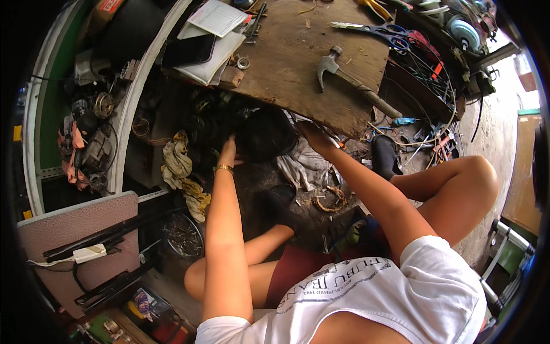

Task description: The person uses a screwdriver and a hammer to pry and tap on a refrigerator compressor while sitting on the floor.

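A black, rounded object point(266, 135) sits in deep shadow below the edge of the wooden tabletop; its exact kind is hard to make out. My left hand point(229, 152), with a gold-coloured band at the wrist, grips its left side, thumb upward and some fingers in the dark. On the opposite side, my right hand point(312, 135) reaches in by the table edge, close to the same object. Shadow hides its fingertips, so whether it holds anything does not show. Grey-white cloth point(303, 166) lies below the right hand, and a yellowish rag point(179, 163) lies left of the left hand.
On the wooden tabletop point(275, 51) are a claw hammer point(349, 77), blue-handled scissors point(375, 31), a dark phone point(189, 51) and papers point(217, 16). Tangled wires point(438, 86) crowd the right. Left are a shelf post point(134, 97) and a round pan of small parts point(183, 236).
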{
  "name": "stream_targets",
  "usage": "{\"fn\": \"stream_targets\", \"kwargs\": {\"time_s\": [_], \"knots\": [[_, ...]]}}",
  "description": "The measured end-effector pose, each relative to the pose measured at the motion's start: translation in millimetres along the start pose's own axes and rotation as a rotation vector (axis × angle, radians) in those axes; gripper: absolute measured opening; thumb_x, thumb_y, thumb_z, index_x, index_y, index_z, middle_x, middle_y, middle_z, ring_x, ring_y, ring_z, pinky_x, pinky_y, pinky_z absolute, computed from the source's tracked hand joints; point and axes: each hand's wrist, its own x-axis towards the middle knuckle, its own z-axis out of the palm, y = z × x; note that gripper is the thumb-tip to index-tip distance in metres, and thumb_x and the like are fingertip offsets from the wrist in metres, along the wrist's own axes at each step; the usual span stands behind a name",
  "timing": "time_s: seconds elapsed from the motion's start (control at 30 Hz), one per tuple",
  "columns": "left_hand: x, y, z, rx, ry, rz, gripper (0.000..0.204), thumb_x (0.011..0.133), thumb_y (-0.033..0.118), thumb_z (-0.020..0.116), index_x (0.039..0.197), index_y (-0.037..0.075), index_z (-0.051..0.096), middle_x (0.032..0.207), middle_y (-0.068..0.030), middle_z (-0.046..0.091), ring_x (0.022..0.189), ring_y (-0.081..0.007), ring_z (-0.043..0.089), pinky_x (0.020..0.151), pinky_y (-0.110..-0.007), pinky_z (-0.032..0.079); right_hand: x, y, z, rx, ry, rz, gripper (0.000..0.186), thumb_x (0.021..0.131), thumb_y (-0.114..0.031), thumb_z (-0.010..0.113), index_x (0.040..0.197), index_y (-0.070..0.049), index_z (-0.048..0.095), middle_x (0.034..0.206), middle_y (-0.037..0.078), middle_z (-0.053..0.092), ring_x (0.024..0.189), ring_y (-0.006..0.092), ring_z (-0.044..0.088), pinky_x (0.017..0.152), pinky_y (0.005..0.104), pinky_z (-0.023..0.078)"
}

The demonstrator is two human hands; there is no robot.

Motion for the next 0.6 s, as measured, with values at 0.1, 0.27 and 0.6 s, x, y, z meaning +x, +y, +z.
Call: {"fn": "stream_targets", "kwargs": {"time_s": [0.1, 0.27, 0.6], "knots": [[26, -14, -4, -0.137, -0.074, 0.158, 0.067, 0.09, 0.054, 0.039, 0.139, 0.008, 0.035, 0.14, -0.0162, 0.039, 0.127, -0.0341, 0.038, 0.098, -0.055, 0.037, -14, 30, 18, 0.076, 0.102, 0.046, 0.049, 0.097, -0.038, 0.036, 0.126, -0.001, 0.05, 0.13, 0.02, 0.05, 0.122, 0.0329, 0.044, 0.103, 0.0355, 0.031], [60, -33, -2, -0.652, -0.323, 0.258, 0.076, 0.087, 0.062, 0.041, 0.134, 0.002, 0.041, 0.134, -0.0164, 0.046, 0.123, -0.0291, 0.045, 0.103, -0.043, 0.035, -18, 1, 37, 0.371, -0.045, 0.369, 0.055, 0.098, -0.04, 0.034, 0.133, 0.003, 0.04, 0.138, 0.019, 0.041, 0.131, 0.0279, 0.035, 0.108, 0.0322, 0.024], [66, -56, 44, -0.863, -0.095, 0.225, 0.08, 0.088, 0.066, 0.034, 0.131, -0.001, 0.043, 0.127, -0.0185, 0.051, 0.115, -0.0299, 0.053, 0.1, -0.042, 0.041, -2, 36, 56, 0.353, 0.004, 0.231, 0.058, 0.093, -0.043, 0.045, 0.13, 0.002, 0.046, 0.132, 0.016, 0.05, 0.123, 0.0264, 0.043, 0.103, 0.0334, 0.03]]}}
